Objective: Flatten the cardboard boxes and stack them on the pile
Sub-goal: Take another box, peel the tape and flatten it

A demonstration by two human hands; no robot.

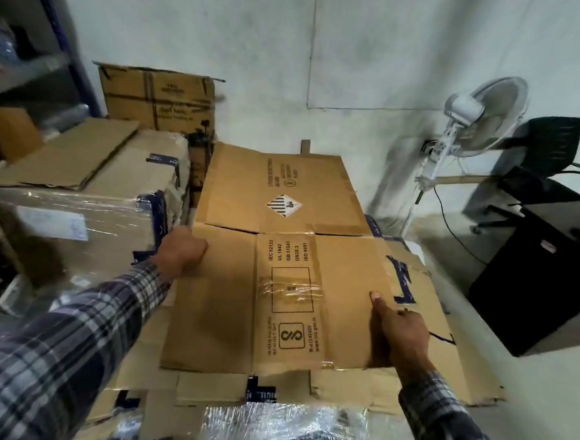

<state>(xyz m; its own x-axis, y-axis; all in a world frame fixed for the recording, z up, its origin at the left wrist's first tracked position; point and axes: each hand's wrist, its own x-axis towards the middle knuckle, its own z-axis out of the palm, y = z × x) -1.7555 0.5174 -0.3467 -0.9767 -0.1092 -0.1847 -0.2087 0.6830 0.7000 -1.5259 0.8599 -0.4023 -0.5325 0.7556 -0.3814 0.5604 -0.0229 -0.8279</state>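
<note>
A flattened brown cardboard box point(279, 260) with black printed markings and a striped diamond label lies on top of a pile of flattened cardboard point(459, 376) in the middle of the view. My left hand point(181, 251) grips the box's left edge, fingers curled round it. My right hand point(399, 330) holds the box near its right side, thumb on top pointing forward, the other fingers hidden under the board. Both plaid sleeves reach in from below.
Plastic-wrapped cartons point(76, 218) stand at the left with a loose cardboard sheet on top. An open brown box point(159, 100) leans by the wall behind. A white pedestal fan point(477, 116), black chair point(553, 159) and black cabinet point(538, 282) fill the right.
</note>
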